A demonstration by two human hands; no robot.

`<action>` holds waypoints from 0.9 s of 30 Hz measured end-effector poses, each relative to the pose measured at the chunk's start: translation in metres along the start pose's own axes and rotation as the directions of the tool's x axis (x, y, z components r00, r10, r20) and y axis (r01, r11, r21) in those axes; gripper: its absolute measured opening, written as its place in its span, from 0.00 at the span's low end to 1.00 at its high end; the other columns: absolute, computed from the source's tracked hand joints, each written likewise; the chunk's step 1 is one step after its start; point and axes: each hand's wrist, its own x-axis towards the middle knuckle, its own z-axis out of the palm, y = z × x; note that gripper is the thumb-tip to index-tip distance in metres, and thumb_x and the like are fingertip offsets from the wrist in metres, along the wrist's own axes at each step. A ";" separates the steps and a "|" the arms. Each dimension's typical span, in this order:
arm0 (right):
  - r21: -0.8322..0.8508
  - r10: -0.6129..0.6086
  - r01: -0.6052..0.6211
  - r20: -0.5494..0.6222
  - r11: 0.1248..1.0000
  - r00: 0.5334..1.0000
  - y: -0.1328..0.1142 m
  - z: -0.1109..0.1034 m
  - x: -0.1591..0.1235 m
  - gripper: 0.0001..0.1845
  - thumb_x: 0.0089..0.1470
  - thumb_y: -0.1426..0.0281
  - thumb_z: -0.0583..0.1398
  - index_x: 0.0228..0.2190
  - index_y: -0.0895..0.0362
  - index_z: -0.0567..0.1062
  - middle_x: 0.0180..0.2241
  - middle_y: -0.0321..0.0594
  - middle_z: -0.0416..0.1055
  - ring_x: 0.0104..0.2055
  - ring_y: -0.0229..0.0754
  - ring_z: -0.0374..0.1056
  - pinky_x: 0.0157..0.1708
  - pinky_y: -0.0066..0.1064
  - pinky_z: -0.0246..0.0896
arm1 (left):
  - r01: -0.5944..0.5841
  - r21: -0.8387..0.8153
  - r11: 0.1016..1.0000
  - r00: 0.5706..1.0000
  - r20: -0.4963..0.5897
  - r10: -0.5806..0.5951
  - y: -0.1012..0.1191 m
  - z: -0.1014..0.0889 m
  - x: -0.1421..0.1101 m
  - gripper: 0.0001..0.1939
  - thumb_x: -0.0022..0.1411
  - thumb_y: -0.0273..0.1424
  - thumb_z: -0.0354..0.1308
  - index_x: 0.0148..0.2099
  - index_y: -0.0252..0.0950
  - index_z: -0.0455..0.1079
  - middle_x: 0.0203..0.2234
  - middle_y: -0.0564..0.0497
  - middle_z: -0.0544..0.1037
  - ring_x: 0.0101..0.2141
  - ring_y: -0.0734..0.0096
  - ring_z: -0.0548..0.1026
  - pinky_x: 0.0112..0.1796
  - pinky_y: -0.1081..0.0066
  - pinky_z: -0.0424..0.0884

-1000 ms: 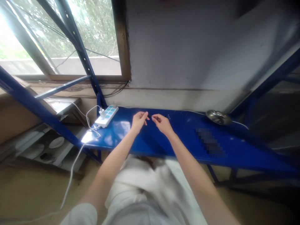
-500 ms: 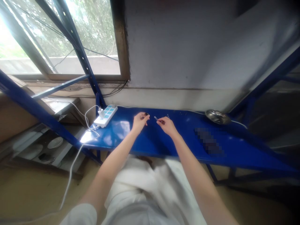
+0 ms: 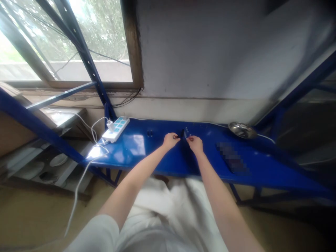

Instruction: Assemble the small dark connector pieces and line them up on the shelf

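Close together above the blue table [image 3: 168, 162], my two hands face each other. My left hand [image 3: 171, 140] is closed in a pinch, with a small dark piece [image 3: 182, 133] at its fingertips. The fingers of my right hand [image 3: 195, 142] pinch a small clear piece [image 3: 185, 134]; its exact kind is too small to make out. Just beyond the right fingertips lie several tiny clear bits [image 3: 187, 129] on the table. Small dark pieces [image 3: 149, 133] stand side by side to the left of my left hand.
A white power strip [image 3: 116, 129] with a plugged-in charger and trailing white cable sits at the left end. To the right are a shiny metal bowl [image 3: 242, 130] and a blurred-out dark object [image 3: 232, 157]. Blue frame posts [image 3: 90, 64] rise on both sides.
Both hands have moved right, the left one further, narrowing the gap between them. The small dark pieces on the table at left have come into view. The camera has shifted slightly.
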 end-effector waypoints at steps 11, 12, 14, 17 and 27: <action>-0.105 -0.027 0.022 -0.046 0.994 0.999 0.015 0.023 0.011 0.12 0.48 0.65 0.56 0.32 0.57 0.76 0.33 0.45 0.74 0.35 0.44 0.69 0.33 0.30 0.59 | 0.053 0.146 0.988 0.998 0.029 -0.058 0.003 0.031 0.020 0.06 0.49 0.28 0.60 0.33 0.33 0.73 0.28 0.47 0.77 0.30 0.68 0.74 0.33 0.71 0.67; -0.116 -0.039 0.032 -0.054 0.993 0.998 0.016 0.024 0.011 0.12 0.48 0.65 0.55 0.32 0.57 0.75 0.33 0.44 0.74 0.35 0.44 0.69 0.33 0.30 0.59 | 0.057 0.161 0.985 0.998 0.031 -0.063 0.004 0.032 0.021 0.06 0.49 0.28 0.60 0.33 0.33 0.73 0.29 0.46 0.77 0.31 0.68 0.74 0.33 0.71 0.67; -0.141 -0.058 0.048 -0.064 0.989 0.996 0.018 0.026 0.010 0.12 0.48 0.65 0.55 0.31 0.57 0.75 0.32 0.44 0.74 0.35 0.43 0.69 0.33 0.30 0.58 | 0.063 0.188 0.980 0.997 0.032 -0.070 0.005 0.034 0.021 0.06 0.50 0.29 0.59 0.33 0.33 0.73 0.30 0.46 0.77 0.31 0.67 0.74 0.33 0.71 0.67; -0.165 -0.074 0.062 -0.065 0.984 0.995 0.021 0.028 0.009 0.13 0.48 0.65 0.54 0.31 0.58 0.76 0.31 0.44 0.74 0.34 0.43 0.68 0.32 0.29 0.57 | 0.069 0.214 0.974 0.997 0.030 -0.077 0.003 0.038 0.024 0.07 0.50 0.30 0.59 0.33 0.34 0.73 0.30 0.45 0.77 0.32 0.67 0.74 0.32 0.72 0.66; -0.153 -0.103 0.091 -0.070 0.984 0.992 0.027 0.030 0.011 0.14 0.49 0.66 0.53 0.31 0.58 0.77 0.31 0.44 0.74 0.33 0.42 0.68 0.31 0.29 0.57 | 0.052 0.296 0.954 0.997 0.032 -0.064 -0.004 0.047 0.027 0.06 0.52 0.30 0.57 0.32 0.34 0.73 0.29 0.44 0.77 0.31 0.65 0.74 0.32 0.71 0.67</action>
